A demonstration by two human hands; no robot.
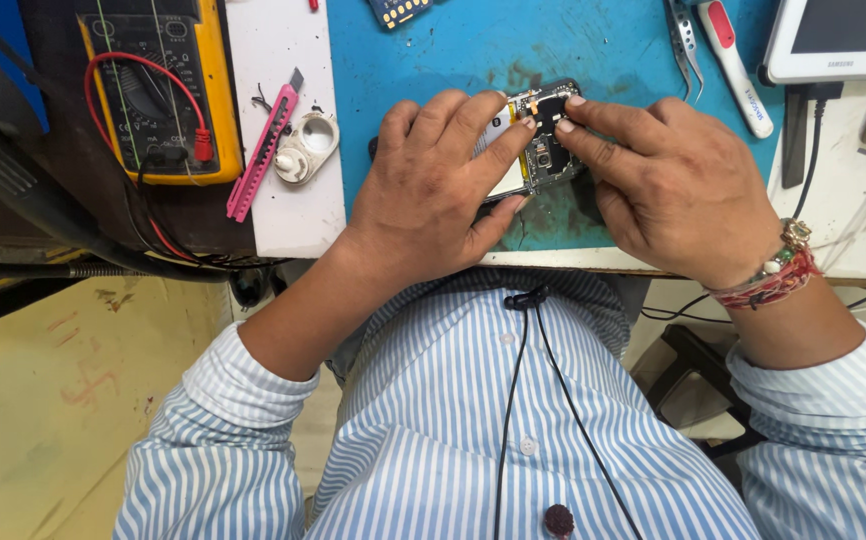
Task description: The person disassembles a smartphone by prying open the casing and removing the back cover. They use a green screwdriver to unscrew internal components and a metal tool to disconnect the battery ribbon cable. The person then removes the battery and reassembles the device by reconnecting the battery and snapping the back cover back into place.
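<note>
I steady the opened phone under my left hand while my right hand fingertips pinch a small part; next needs precise, gentle pressure.

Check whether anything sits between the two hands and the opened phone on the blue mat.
Nothing visible does. The left hand and right hand both already touch the opened phone, fingertips pressing on its exposed top. The tweezers and pink utility knife lie off to the sides.

I'm looking at an electronics repair workshop: a yellow multimeter, tweezers and a blue mat crowd the worktop.
</note>
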